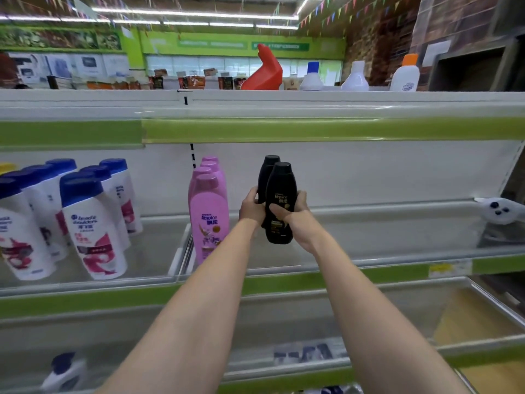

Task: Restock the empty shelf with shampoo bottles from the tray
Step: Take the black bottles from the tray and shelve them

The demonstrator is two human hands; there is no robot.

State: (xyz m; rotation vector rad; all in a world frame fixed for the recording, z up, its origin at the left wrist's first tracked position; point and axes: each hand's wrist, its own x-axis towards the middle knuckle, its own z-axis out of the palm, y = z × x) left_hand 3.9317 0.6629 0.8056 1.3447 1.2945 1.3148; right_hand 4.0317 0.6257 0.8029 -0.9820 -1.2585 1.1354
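Observation:
Two black shampoo bottles stand upright over the middle shelf [369,223], one behind the other. My right hand [292,214] wraps the front black bottle [281,183] around its middle. Behind it and slightly left stands the rear black bottle [268,169], gripped at its lower part by my left hand [251,207]. Whether the bottles rest on the shelf or hang just above it I cannot tell. A row of pink shampoo bottles [208,211] stands just to the left of my hands. The tray is out of view.
White shampoo bottles with blue caps [91,223] fill the shelf section at the left. Red, white and orange-capped bottles [264,72] stand on the top shelf. A white object [500,210] lies at the shelf's far right. Lower shelves hold a few fallen bottles [65,371].

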